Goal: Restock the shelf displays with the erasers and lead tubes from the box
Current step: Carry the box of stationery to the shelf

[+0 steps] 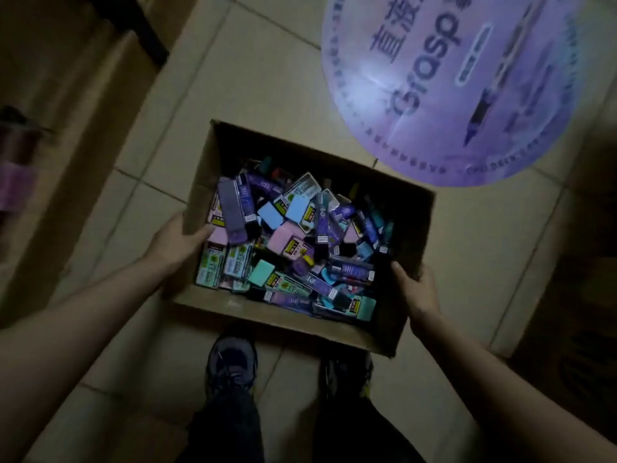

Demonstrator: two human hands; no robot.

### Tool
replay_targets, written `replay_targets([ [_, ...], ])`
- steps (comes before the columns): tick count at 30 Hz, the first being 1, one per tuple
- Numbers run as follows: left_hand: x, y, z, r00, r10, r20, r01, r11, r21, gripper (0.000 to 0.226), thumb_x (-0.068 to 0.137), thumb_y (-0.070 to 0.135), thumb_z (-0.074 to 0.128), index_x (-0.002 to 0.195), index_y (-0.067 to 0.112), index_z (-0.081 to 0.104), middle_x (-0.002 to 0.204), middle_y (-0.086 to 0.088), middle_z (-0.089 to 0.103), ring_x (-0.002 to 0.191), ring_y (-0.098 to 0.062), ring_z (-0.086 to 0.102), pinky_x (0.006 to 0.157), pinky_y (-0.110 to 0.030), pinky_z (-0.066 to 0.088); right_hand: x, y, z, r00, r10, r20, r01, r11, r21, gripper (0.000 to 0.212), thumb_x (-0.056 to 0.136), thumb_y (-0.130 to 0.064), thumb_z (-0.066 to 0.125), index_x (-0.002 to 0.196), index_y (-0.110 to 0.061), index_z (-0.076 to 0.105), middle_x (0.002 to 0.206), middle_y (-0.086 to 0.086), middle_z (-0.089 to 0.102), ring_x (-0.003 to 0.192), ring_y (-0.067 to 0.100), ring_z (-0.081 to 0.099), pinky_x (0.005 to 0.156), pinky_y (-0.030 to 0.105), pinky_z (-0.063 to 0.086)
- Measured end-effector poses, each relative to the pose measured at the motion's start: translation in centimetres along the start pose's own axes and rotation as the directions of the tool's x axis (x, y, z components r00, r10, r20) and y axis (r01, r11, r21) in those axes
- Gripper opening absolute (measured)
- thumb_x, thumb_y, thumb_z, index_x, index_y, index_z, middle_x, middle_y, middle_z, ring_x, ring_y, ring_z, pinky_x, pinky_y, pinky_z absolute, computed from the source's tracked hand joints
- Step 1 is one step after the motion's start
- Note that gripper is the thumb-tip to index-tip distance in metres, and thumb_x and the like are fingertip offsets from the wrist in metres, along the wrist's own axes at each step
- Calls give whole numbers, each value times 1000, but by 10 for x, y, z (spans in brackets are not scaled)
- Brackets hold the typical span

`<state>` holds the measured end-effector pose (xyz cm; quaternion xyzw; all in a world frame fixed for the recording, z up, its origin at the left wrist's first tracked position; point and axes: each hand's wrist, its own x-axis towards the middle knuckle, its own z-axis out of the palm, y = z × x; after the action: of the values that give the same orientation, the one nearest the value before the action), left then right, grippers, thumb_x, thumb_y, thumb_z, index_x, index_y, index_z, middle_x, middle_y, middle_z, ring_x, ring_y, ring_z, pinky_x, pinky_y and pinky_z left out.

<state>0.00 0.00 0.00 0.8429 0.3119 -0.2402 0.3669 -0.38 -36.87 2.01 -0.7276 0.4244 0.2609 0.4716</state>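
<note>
An open cardboard box (267, 314) is below me over the tiled floor, just beyond my shoes. It is filled with a jumble of several pastel erasers (286, 242) in blue, pink and teal, and purple lead tubes (232, 208) in packaging. My left hand (177, 240) grips the box's left wall, thumb over the rim and inside. My right hand (417, 290) grips the right wall near the front corner, thumb over the rim. No shelf display shows clearly in this dim view.
A large round purple floor sticker (467, 88) printed with "Grasp" and a pen lies beyond the box to the right. A tan cabinet or shelf side (66, 128) runs along the left. Dark objects stand at the right edge (587, 329). My two shoes (232, 360) are just under the box.
</note>
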Motion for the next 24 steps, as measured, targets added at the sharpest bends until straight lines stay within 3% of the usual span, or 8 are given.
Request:
replay_targets([
  [4, 11, -14, 7, 997, 11, -81, -13, 1000, -24, 30, 94, 20, 56, 116, 1, 61, 112, -26, 64, 106, -37, 60, 87, -44, 47, 13, 9, 6, 996, -69, -62, 67, 997, -42, 33, 96, -21, 51, 123, -3, 56, 118, 18, 63, 107, 34, 61, 94, 53, 48],
  [12, -44, 13, -23, 993, -63, -101, 52, 993, -107, 29, 94, 19, 54, 114, -2, 62, 111, -25, 64, 102, -37, 61, 88, -46, 48, -36, -27, -20, 993, -79, -88, 74, 996, -49, 28, 97, -20, 49, 120, -7, 58, 112, 13, 65, 100, 28, 63, 91, 48, 51],
  [17, -120, 63, -88, 981, -181, -66, 169, 974, -153, 32, 94, 26, 53, 116, 2, 59, 110, -23, 65, 100, -37, 62, 90, -48, 49, -117, -81, -74, 993, -99, -57, 94, 991, -92, 27, 96, -24, 50, 118, -11, 59, 110, 14, 66, 97, 26, 63, 90, 49, 52],
  [21, -188, 124, -155, 986, -135, -101, 119, 980, -158, 31, 94, 18, 54, 114, -4, 60, 110, -24, 64, 100, -36, 61, 83, -35, 46, -201, -139, -125, 991, -127, -40, 123, 987, -108, 27, 97, -23, 48, 120, -12, 56, 110, 13, 65, 101, 28, 62, 89, 53, 51],
  [24, -234, 175, -206, 990, -105, -94, 86, 979, -185, 27, 94, 13, 54, 110, -7, 61, 102, -22, 64, 91, -26, 59, 76, -31, 42, -266, -180, -162, 986, -161, -36, 156, 981, -116, 30, 98, -20, 46, 124, -9, 54, 109, 12, 63, 101, 30, 61, 90, 53, 50],
])
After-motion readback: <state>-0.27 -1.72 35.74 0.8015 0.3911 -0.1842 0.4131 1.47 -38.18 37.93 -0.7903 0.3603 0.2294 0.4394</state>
